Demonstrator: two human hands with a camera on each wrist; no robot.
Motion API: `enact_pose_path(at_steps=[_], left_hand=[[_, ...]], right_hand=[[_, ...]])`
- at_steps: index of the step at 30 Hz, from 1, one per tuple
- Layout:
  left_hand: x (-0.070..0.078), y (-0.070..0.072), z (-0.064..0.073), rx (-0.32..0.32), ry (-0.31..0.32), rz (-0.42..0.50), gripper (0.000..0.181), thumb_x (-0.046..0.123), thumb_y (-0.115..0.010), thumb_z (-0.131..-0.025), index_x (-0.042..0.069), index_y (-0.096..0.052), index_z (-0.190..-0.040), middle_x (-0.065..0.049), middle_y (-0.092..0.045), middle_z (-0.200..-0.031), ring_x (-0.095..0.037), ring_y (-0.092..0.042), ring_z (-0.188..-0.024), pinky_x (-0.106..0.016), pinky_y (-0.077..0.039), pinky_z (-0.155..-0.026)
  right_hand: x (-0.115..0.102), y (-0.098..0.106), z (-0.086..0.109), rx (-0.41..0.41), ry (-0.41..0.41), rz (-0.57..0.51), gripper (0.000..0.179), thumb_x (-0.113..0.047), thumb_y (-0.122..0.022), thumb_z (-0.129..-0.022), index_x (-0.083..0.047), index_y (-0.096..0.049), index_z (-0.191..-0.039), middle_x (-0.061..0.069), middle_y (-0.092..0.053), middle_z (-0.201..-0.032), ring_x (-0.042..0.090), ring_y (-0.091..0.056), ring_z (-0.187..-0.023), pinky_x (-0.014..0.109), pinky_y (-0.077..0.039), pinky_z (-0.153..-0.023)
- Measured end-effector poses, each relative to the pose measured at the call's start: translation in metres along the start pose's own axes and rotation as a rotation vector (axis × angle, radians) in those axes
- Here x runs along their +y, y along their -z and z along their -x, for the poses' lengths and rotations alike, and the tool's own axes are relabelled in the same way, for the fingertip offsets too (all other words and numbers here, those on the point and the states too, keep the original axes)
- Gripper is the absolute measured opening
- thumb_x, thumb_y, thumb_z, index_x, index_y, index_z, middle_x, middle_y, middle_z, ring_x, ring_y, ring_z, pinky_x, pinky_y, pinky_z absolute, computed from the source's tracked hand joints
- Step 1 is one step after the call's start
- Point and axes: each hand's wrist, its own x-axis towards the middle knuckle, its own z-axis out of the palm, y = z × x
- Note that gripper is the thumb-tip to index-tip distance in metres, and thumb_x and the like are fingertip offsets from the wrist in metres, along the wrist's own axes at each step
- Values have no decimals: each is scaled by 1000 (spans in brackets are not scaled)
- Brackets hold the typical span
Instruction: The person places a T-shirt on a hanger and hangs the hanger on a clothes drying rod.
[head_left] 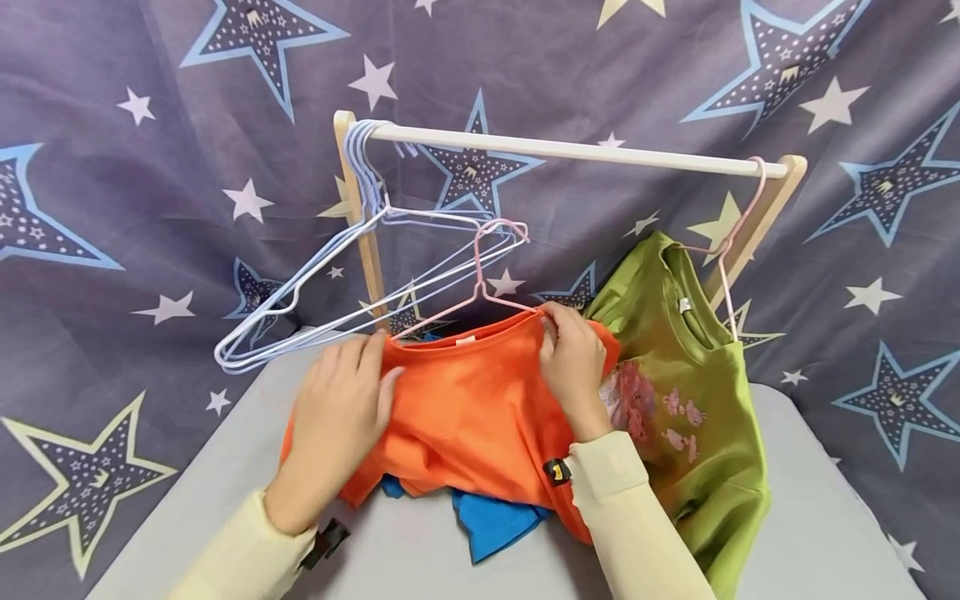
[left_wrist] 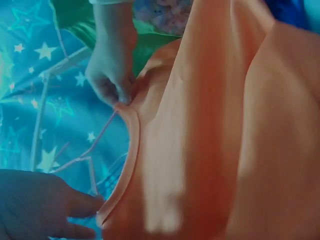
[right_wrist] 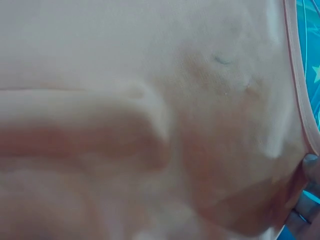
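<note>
An orange shirt (head_left: 465, 400) hangs between the two hands, its neckline with a white tag facing up. A pink hanger (head_left: 480, 290) sits inside the neckline, its hook standing free above the collar. My left hand (head_left: 341, 408) holds the shirt at the left end of the neckline; its fingertips are partly hidden behind the cloth. At the right end, my right hand (head_left: 572, 358) pinches the collar between thumb and fingers, also visible in the left wrist view (left_wrist: 112, 65). Orange cloth fills most of the right wrist view, with right fingertips (right_wrist: 311, 175) at its edge.
A rack with a white rod (head_left: 570, 148) stands behind. Several blue and white hangers (head_left: 300, 283) hang at its left end. A green shirt (head_left: 697, 400) hangs on a pink hanger at the right. Blue cloth (head_left: 498, 525) lies under the orange shirt on the grey surface (head_left: 817, 517).
</note>
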Motion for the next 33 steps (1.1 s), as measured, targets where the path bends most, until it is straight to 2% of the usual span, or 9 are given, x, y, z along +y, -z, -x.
enact_pose_path(at_steps=[3, 9, 13, 17, 21, 26, 30, 33], left_hand=[[4, -13, -17, 12, -22, 44, 38, 21, -73, -95, 0, -67, -127, -19, -67, -112, -41, -59, -94, -51, -50, -78], [3, -29, -33, 96, -35, 110, 11, 13, -75, -93, 4, -74, -99, -10, -72, -92, -33, -58, -76, -44, -48, -65], [2, -29, -35, 135, 1, 142, 6, 12, -75, -92, 6, -75, -91, -8, -73, -86, -31, -60, -72, -45, -50, -62], [2, -26, -34, 128, 50, 169, 7, 13, -73, -94, 8, -76, -91, -7, -74, -86, -30, -63, -73, -46, -53, -60], [3, -24, -35, 127, 83, 207, 7, 14, -72, -95, 9, -76, -91, -6, -73, -84, -28, -67, -70, -45, -52, -55], [5, -23, -38, 157, 89, 254, 6, 13, -73, -94, 8, -76, -92, -6, -72, -84, -27, -68, -68, -45, -51, -54], [6, -23, -40, 183, 83, 286, 8, 14, -74, -95, 6, -76, -93, -8, -71, -83, -28, -69, -70, -46, -52, -58], [5, -23, -41, 197, 83, 303, 9, 12, -75, -93, 3, -77, -93, -11, -71, -83, -30, -70, -73, -47, -55, -62]], right_hand=[[-3, -1, 2, -7, 20, -2, 12, -9, -66, -98, -11, -74, -107, 7, -74, -103, 30, -72, -93, 52, -55, -68], [-4, -2, 6, -10, 56, -24, 11, -11, -67, -99, -10, -74, -107, 7, -74, -102, 30, -71, -93, 50, -55, -72], [3, -1, 6, -18, 112, -30, 11, -9, -65, -99, -5, -72, -108, 11, -73, -102, 33, -67, -96, 47, -54, -83], [12, 0, 5, -40, 141, -7, 10, -7, -65, -99, -1, -71, -106, 14, -72, -102, 36, -64, -101, 46, -51, -93], [17, 2, 4, -80, 135, 9, 10, -7, -66, -99, -1, -71, -105, 14, -72, -103, 37, -64, -104, 47, -51, -95], [21, 4, 1, -98, 113, 22, 9, -7, -66, -99, -2, -71, -104, 14, -71, -104, 37, -63, -105, 47, -51, -95], [21, 6, 0, -124, 82, 10, 10, -8, -66, -99, -3, -71, -107, 14, -72, -107, 36, -63, -107, 47, -49, -98], [18, 8, -1, -181, 54, -1, 17, -12, -65, -100, -2, -71, -113, 15, -71, -113, 37, -63, -111, 47, -48, -103]])
